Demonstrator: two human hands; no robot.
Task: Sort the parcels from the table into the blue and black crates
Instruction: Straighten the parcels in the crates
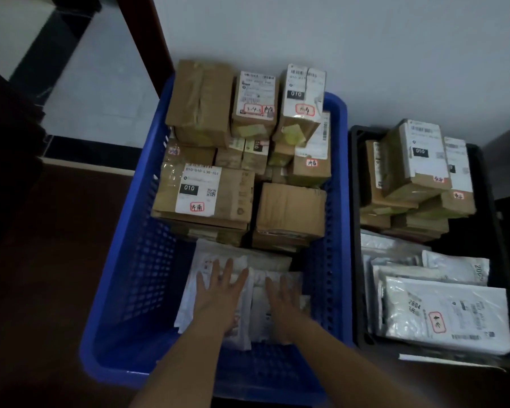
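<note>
- Deep blue perforated plastic crate (121, 290) on the floor, with the black plastic crate (354, 260) just beside its right wall.
- Far half of the blue crate: stacked brown cardboard parcels with white labels (202, 191), piled above the rim.
- Near end of the blue crate: flat white plastic mailer bags (242, 260) lying on the bottom, long axis running from near wall toward far wall.
- Left hand (218, 293) flat on the left mailer, fingers straight and spread wide, holding nothing.
- Right hand (284, 298) flat on the right mailer, fingers straight and close together, no grip; slightly blurred.
- Key relation: mailers are directly under both palms, fingertips pointing toward the carton stack; each hand nearest its own bag.
- Judgement: looks like pressing or levelling mailers already dropped, not picking.
- Black crate: more brown cartons (415, 169) at its far end, grey-white mailers (448, 316) at its near end.
- Table not in view.
</note>
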